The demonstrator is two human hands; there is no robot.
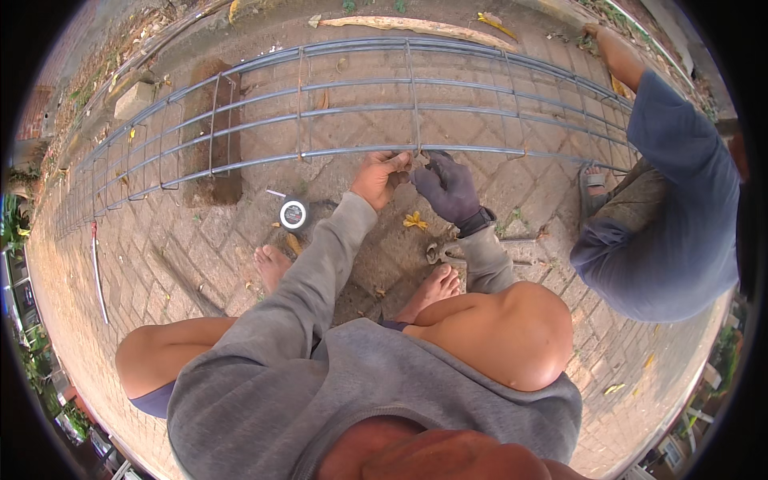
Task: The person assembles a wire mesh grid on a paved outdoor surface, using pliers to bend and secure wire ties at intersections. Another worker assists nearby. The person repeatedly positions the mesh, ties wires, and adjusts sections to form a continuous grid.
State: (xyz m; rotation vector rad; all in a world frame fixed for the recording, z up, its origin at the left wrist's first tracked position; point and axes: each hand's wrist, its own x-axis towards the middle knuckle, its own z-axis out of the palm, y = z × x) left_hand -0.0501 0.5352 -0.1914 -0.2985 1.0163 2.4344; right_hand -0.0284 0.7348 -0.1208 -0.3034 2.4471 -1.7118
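A long cage of steel reinforcing bars (360, 107) with square wire stirrups stretches across the paving before me. My left hand (379, 179) is bare and pinched closed at the nearest bar, where a stirrup meets it. Beside it my right hand (450, 189), in a dark glove, is closed at the same joint. The fingertips of both almost meet; whatever thin thing they grip is too small to make out. Below my right hand, near my foot, lies a metal pincer-like tool (445, 253), partly hidden by my sleeve. A round black-and-white tape measure (294, 214) rests left of my left forearm.
A brown block (213, 180) sits under the cage's left part. At the right another person (680, 200) in blue crouches close to the cage end, one arm reaching past it. A thin rod (98, 272) lies far left, and a pale wooden strip (416, 29) behind the cage.
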